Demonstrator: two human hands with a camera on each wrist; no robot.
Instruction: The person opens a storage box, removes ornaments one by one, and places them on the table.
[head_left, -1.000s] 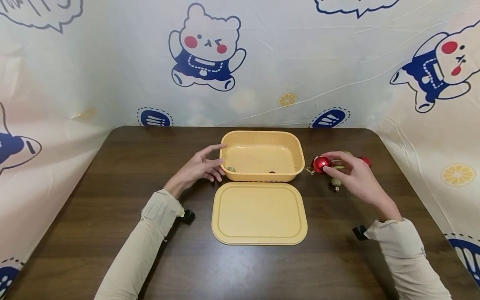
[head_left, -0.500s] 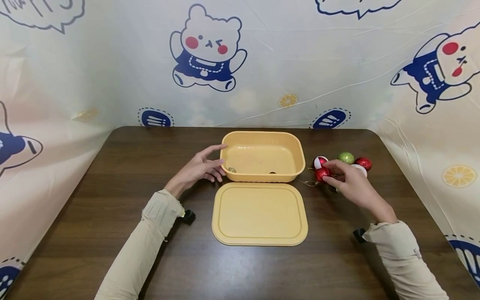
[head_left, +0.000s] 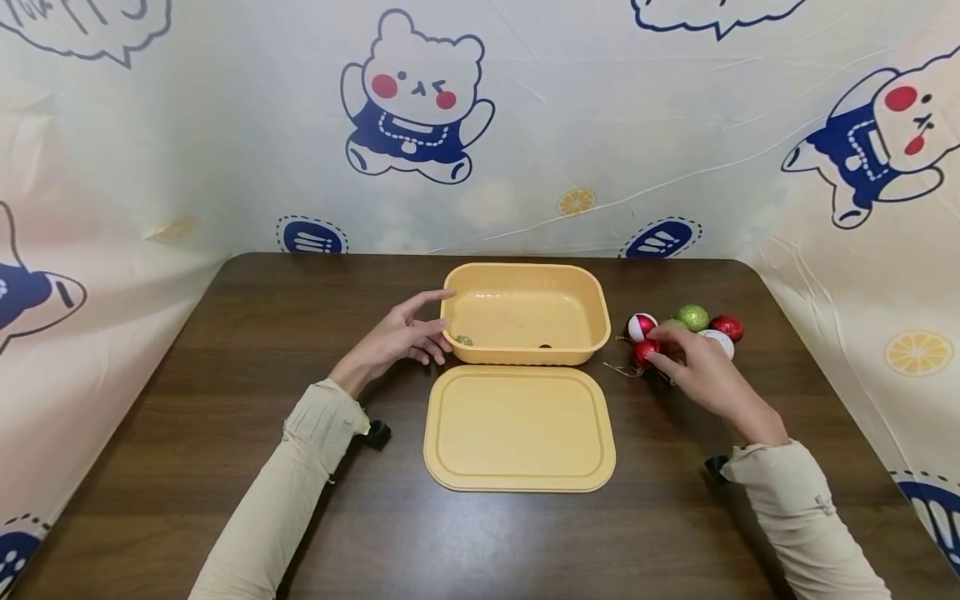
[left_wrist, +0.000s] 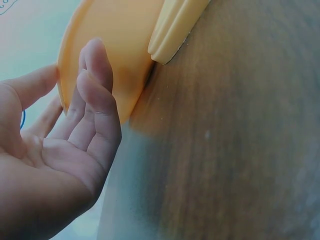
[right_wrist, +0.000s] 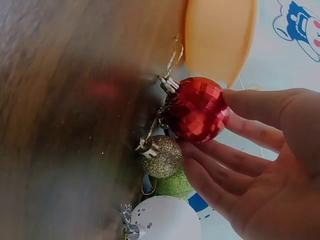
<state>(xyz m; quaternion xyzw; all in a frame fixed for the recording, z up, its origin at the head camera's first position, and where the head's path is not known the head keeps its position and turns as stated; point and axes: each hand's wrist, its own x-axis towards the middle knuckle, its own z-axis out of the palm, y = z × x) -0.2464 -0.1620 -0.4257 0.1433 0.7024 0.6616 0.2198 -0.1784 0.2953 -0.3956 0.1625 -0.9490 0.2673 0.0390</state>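
My right hand pinches a shiny red Christmas bauble between thumb and fingers, right of the box. The bauble's silver cap and gold string point away from the palm in the right wrist view. Beside it lie a red-and-white bauble, a gold glitter bauble, a green glitter bauble, a white one and a darker red one. At the left end of the yellow box, my left hand touches the rim with extended index finger and thumb; its other fingers bend loosely by the outer wall.
The box's flat yellow lid lies on the dark wooden table, just in front of it. Inside the box are a small gold glitter bauble and a dark spot. A printed cloth hangs behind the table.
My right hand has drawn the red bauble slightly towards me, bringing the red-and-white, green and white baubles into sight. My left hand stays at the box rim.
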